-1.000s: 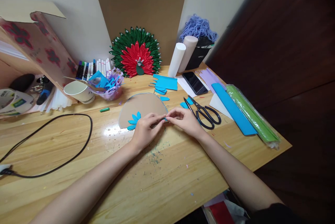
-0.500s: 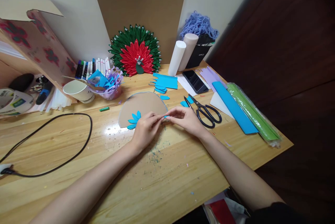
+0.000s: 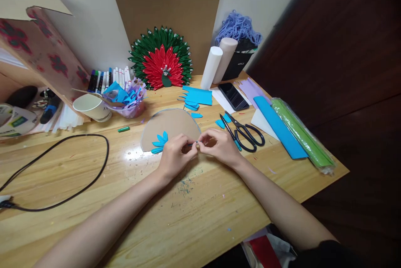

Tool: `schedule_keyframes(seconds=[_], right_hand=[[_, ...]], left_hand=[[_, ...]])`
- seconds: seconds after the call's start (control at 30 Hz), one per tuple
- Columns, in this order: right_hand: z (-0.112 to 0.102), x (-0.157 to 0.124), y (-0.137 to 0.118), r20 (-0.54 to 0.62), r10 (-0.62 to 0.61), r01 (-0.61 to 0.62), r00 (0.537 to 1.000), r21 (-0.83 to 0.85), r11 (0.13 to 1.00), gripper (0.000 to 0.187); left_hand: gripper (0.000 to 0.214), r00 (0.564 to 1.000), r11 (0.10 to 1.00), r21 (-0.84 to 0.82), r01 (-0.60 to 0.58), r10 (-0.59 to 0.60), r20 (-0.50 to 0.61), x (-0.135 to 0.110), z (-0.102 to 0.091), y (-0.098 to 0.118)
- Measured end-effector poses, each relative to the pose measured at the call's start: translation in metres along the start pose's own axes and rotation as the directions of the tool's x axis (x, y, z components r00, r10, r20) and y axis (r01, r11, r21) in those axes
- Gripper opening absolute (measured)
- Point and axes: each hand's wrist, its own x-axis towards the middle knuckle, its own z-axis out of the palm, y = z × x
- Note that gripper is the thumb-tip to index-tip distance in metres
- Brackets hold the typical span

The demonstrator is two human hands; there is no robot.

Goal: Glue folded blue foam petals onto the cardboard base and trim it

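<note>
Fingertips of my left hand [image 3: 175, 153] and my right hand [image 3: 219, 147] meet in a pinch over the front right edge of a rounded cardboard piece [image 3: 175, 122]. Between them is a small blue paper petal, mostly hidden by the fingers. Several blue petals [image 3: 161, 142] fan out on the cardboard's left part, beside my left hand. Just right of my right hand lie black-handled scissors [image 3: 247, 134] and a pen [image 3: 234, 134]. Loose blue petals [image 3: 196, 115] rest beyond the cardboard, near a fringed blue paper sheet [image 3: 199, 96].
A red and green peacock craft [image 3: 164, 63] leans at the back. A paper cup [image 3: 90, 107] and a bowl of scraps [image 3: 128, 109] stand left, above a black cable [image 3: 106, 163]. On the right are a phone [image 3: 233, 97], blue paper [image 3: 278, 126] and a wrapped green roll [image 3: 302, 134].
My fingertips have closed further together around the blue petal, which shows less now. My right hand has shifted slightly, and more of the pen is visible beside it.
</note>
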Motion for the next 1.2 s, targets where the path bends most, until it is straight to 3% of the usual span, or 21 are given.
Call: schedule_keyframes(seconds=[0.23,0.47,0.63,0.77,0.87,1.0,1.2], right_hand=[[-0.010,0.003,0.007,-0.102,0.061,-0.059,0.993,0.022,0.998,0.002],[-0.002,0.001,-0.002,0.065,0.031,-0.035,0.997,0.055,0.998,0.003],[-0.004,0.001,-0.001,0.045,0.066,-0.069,0.997,0.068,0.995,0.003],[-0.008,0.003,0.005,-0.003,0.163,-0.161,0.987,0.158,0.974,0.003],[-0.006,0.004,0.007,0.004,0.194,-0.190,0.981,0.230,0.955,0.006],[-0.002,0.003,0.004,0.046,0.166,-0.173,0.985,0.255,0.951,0.006],[-0.002,0.002,-0.005,0.032,0.027,-0.030,0.999,0.080,0.996,0.005]], left_hand=[[0.011,0.990,0.986,-0.099,0.133,-0.137,-0.033,0.000,-0.003,-0.003],[0.012,0.991,0.989,-0.075,0.124,-0.120,0.052,0.001,-0.002,-0.001],[0.013,0.987,0.984,-0.088,0.158,-0.156,0.024,0.000,-0.001,-0.003],[0.017,0.969,0.957,-0.170,0.234,-0.243,-0.035,0.001,-0.003,-0.007],[0.021,0.963,0.928,-0.259,0.268,-0.269,0.031,0.001,-0.003,-0.006],[0.022,0.955,0.893,-0.338,0.296,-0.268,0.129,0.002,0.000,-0.003],[0.022,0.945,0.884,-0.335,0.326,-0.299,0.132,0.003,0.000,-0.003]])
